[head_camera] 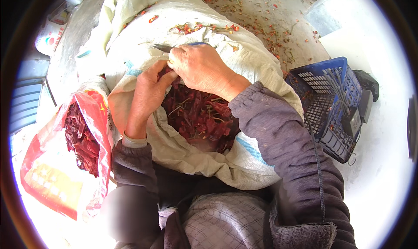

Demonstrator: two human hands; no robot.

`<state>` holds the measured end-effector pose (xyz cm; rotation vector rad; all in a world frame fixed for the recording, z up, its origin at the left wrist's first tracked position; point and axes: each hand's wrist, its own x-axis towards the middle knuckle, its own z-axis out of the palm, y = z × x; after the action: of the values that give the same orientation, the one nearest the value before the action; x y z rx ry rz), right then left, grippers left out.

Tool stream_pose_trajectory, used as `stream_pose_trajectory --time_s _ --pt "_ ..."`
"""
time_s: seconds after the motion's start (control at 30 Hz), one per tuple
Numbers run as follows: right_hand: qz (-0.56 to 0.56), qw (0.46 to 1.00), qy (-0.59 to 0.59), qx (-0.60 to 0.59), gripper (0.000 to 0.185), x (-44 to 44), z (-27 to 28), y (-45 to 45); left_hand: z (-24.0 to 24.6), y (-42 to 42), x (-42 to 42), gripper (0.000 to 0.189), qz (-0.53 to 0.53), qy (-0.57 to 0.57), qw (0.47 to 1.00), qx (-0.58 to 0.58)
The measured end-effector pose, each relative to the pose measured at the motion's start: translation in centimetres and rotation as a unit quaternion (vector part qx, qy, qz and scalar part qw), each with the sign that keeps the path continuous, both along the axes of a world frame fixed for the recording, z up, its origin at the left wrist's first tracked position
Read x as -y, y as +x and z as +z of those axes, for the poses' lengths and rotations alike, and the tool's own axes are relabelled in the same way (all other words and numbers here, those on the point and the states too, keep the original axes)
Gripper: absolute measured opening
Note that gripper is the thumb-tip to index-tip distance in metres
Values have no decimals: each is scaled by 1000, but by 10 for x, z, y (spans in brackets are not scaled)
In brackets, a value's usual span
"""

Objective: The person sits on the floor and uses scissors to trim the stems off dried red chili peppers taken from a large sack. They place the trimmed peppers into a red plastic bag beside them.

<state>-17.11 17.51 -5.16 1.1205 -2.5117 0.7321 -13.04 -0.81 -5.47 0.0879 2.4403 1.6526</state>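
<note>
A white woven sack (202, 170) stands open before me with its rim rolled back, and dried red chili peppers (202, 121) with stems lie inside. Over the far side of its mouth my two hands meet. My right hand (199, 66) is closed on scissors (163, 48), whose blade tips point left and whose blue handle shows above the knuckles. My left hand (150, 89) pinches a dark red dried pepper (163, 71) between thumb and fingers, right beside the right hand. Both hands hide part of the pepper and of the scissors.
At the left, a red and white plastic bag (104, 118) holds dried peppers (81, 138). A blue plastic basket (329, 102) with dark metal parts stands at the right. Stem ends and red bits (261, 30) are scattered on the floor beyond the sack, some on its cloth.
</note>
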Motion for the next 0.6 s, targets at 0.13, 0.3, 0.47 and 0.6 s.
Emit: stream_pose_trajectory --time_s 0.13,0.3,0.47,0.6 --pt "-41 989 -111 87 16 5 2 2 -4 -1 -4 15 39 76 996 -10" --pt "-65 947 -253 186 28 12 2 2 0 2 -8 12 62 189 980 -28" --pt "-44 721 -463 513 29 18 3 5 2 4 -9 12 93 207 974 -22" --pt "-149 663 -564 470 30 -1 14 -27 0 4 -10 12 120 282 952 -22"
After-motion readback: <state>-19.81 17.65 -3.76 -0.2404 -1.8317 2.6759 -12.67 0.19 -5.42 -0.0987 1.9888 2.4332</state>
